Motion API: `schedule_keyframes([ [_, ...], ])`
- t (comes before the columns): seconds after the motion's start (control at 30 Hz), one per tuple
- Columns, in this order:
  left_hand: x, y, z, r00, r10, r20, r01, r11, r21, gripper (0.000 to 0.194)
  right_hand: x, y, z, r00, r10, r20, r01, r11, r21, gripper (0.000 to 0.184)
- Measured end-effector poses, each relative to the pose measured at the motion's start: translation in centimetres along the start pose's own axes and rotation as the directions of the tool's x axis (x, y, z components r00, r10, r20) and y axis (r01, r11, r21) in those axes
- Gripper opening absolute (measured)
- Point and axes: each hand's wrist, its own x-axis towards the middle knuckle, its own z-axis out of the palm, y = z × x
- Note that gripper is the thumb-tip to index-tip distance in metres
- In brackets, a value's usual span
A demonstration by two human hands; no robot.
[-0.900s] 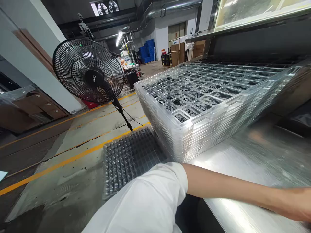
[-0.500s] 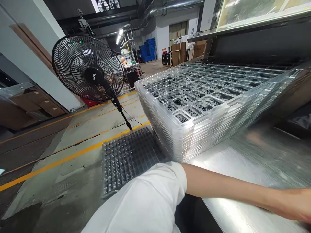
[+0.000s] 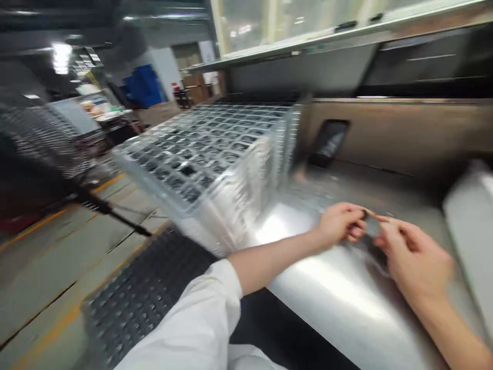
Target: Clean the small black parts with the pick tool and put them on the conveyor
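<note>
Fingers of the left hand and right hand pinch a small blurred piece above the metal desk, right of stacked clear trays. This looks like two-handed handling; any next move calls for steadiness.

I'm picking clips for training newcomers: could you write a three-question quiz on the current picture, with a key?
1. True or false: the stack of clear, rectangular plastic trays stands to the right of the bare left hand.
2. Which surface lies below the hands? A) a brown wooden board; B) a shiny silver metal tabletop; C) a blue cloth.
3. What shows between the fingertips of the left hand and the bare right hand?

Key: 1. False, to its left. 2. B. 3. A small greyish item, too blurred to identify.
</note>
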Motion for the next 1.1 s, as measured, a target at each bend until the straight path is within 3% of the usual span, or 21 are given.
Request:
schedule_keyframes([
  [0.13, -0.6, 0.4, 0.4, 0.996, 0.072, -0.050, -0.076, 0.994, -0.078, 0.018, 0.0, 0.9, -0.3, 0.998, 0.043, 0.037, -0.046, 0.993, 0.111, 0.066],
  [0.37, -1.0, 0.1, 0.8, 0.988, 0.154, -0.009, -0.154, 0.981, -0.117, 0.012, -0.3, 1.4, -0.2, 0.995, -0.055, 0.078, 0.051, 0.997, 0.052, 0.049],
  [1.1, -1.2, 0.6, 0.9, 0.983, 0.183, -0.020, -0.184, 0.980, -0.072, 0.019, -0.6, 1.7, -0.2, 0.997, -0.056, 0.061, 0.058, 0.998, -0.040, 0.055],
])
